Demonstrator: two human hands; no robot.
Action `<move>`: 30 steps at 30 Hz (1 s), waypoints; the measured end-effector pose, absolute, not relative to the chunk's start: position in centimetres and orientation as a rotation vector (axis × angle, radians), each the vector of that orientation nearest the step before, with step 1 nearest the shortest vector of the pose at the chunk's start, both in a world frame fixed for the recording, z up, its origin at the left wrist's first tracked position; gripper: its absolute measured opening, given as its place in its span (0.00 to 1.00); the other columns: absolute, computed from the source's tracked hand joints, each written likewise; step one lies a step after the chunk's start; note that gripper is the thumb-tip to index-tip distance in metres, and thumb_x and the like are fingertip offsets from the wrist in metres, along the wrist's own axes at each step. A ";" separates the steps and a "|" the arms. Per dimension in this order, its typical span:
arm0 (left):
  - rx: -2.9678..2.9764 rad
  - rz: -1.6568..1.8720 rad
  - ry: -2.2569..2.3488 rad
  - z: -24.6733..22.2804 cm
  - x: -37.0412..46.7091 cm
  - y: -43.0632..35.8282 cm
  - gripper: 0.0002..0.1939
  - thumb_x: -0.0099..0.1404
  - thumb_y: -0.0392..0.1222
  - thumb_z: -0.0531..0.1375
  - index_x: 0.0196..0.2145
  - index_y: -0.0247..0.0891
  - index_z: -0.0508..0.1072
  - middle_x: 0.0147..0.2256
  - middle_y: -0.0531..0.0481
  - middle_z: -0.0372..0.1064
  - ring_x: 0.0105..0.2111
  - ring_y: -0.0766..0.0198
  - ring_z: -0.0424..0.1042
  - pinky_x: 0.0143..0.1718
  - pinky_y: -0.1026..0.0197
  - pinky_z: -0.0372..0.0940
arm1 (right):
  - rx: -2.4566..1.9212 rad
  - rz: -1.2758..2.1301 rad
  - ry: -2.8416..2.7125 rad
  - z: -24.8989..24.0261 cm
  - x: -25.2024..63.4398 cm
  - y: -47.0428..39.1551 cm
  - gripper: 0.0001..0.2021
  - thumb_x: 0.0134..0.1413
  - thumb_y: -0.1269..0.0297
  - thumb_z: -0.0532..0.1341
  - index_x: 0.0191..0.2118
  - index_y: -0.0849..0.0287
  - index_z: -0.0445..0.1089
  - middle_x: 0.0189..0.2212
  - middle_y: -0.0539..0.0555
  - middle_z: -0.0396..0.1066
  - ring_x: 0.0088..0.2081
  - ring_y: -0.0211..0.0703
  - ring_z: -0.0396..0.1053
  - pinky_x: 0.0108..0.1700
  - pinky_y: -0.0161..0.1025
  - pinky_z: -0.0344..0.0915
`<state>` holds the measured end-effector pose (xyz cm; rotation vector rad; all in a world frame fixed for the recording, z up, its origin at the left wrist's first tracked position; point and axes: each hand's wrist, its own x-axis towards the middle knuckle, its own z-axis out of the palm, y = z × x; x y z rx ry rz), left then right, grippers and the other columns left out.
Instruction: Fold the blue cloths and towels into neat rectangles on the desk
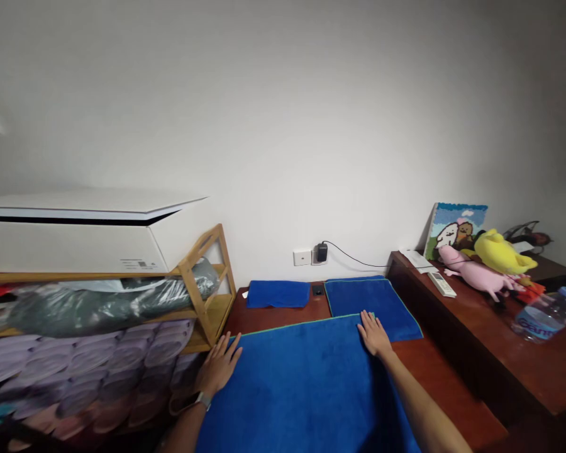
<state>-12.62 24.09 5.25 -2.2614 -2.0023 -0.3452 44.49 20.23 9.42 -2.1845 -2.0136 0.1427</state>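
A large blue towel (pixel 306 384) with a green edge lies spread over the reddish-brown wooden table (pixel 259 324). My left hand (pixel 219 365), a watch on its wrist, rests with fingers stretched out at the towel's far left corner. At the far right corner, my right hand (pixel 375 333) lies flat, fingers extended. Behind the right hand is a second blue towel (pixel 363 297) with a green edge, partly overlapped by the large one. Further back on the left sits a smaller folded blue cloth (pixel 278 294).
Left stands a wooden rack (pixel 217 270) holding a white box (pixel 75 242), a plastic-wrapped bundle (pixel 108 308) and several slippers (pixel 89 355). On the raised right surface are a remote (pixel 442 284), plush toys (pixel 481 274), a picture (pixel 458 228) and a water bottle (pixel 544 318). A black charger (pixel 321 253) plugs into the wall.
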 end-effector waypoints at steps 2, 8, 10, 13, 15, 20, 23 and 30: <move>-2.307 -0.430 -1.908 5.5 -10.6 23.3 0.31 0.78 0.51 0.46 0.71 0.41 0.70 0.73 0.39 0.64 0.74 0.48 0.63 0.72 0.42 0.60 | -2.093 0.083 -2.004 9.5 42.3 19.8 0.34 0.79 0.52 0.40 0.79 0.65 0.53 0.79 0.62 0.49 0.80 0.55 0.45 0.80 0.58 0.43; -2.629 -0.563 -1.549 4.9 4.8 19.4 0.30 0.81 0.56 0.46 0.75 0.49 0.63 0.75 0.46 0.60 0.75 0.51 0.61 0.74 0.43 0.59 | -1.626 0.162 -2.244 8.2 29.9 17.1 0.35 0.80 0.49 0.38 0.80 0.63 0.51 0.80 0.55 0.48 0.80 0.55 0.48 0.80 0.51 0.44; -2.681 -0.528 -1.566 5.0 6.8 19.0 0.30 0.81 0.56 0.48 0.75 0.50 0.64 0.75 0.46 0.60 0.75 0.51 0.61 0.75 0.42 0.58 | -1.645 0.243 -2.269 8.2 28.5 16.4 0.35 0.80 0.50 0.39 0.79 0.66 0.52 0.79 0.57 0.49 0.79 0.56 0.49 0.80 0.50 0.45; -2.613 -0.475 -1.710 5.2 3.4 19.2 0.30 0.79 0.55 0.49 0.73 0.47 0.67 0.74 0.43 0.61 0.74 0.47 0.61 0.74 0.39 0.59 | -1.754 0.295 -2.230 8.5 30.8 15.4 0.33 0.79 0.53 0.43 0.78 0.67 0.56 0.78 0.60 0.53 0.78 0.55 0.51 0.79 0.52 0.49; -2.493 -0.482 -1.813 4.9 -1.1 18.7 0.30 0.79 0.54 0.49 0.72 0.45 0.69 0.74 0.41 0.62 0.74 0.45 0.61 0.73 0.37 0.60 | -1.769 0.259 -2.175 8.4 33.7 14.1 0.32 0.79 0.54 0.43 0.78 0.65 0.57 0.77 0.60 0.54 0.78 0.53 0.51 0.79 0.54 0.50; -2.382 -0.557 -1.819 3.5 -5.4 13.1 0.31 0.79 0.54 0.47 0.74 0.45 0.66 0.74 0.45 0.61 0.74 0.48 0.61 0.74 0.42 0.61 | -1.728 0.131 -2.034 5.6 35.6 9.4 0.31 0.80 0.52 0.42 0.78 0.59 0.58 0.77 0.56 0.56 0.78 0.54 0.53 0.78 0.54 0.54; -2.520 -0.516 -1.702 4.3 -1.8 9.5 0.31 0.80 0.55 0.48 0.75 0.49 0.63 0.75 0.48 0.59 0.75 0.50 0.60 0.75 0.44 0.59 | -1.689 0.140 -2.108 4.5 32.6 7.9 0.31 0.79 0.50 0.46 0.79 0.56 0.57 0.76 0.56 0.56 0.77 0.54 0.56 0.78 0.53 0.55; -2.267 -0.367 -1.992 5.8 -8.5 6.7 0.31 0.76 0.54 0.48 0.72 0.48 0.69 0.72 0.46 0.67 0.73 0.48 0.63 0.72 0.41 0.62 | -1.927 0.186 -2.049 4.6 38.6 6.8 0.31 0.77 0.53 0.46 0.78 0.57 0.59 0.77 0.56 0.55 0.78 0.53 0.53 0.78 0.56 0.52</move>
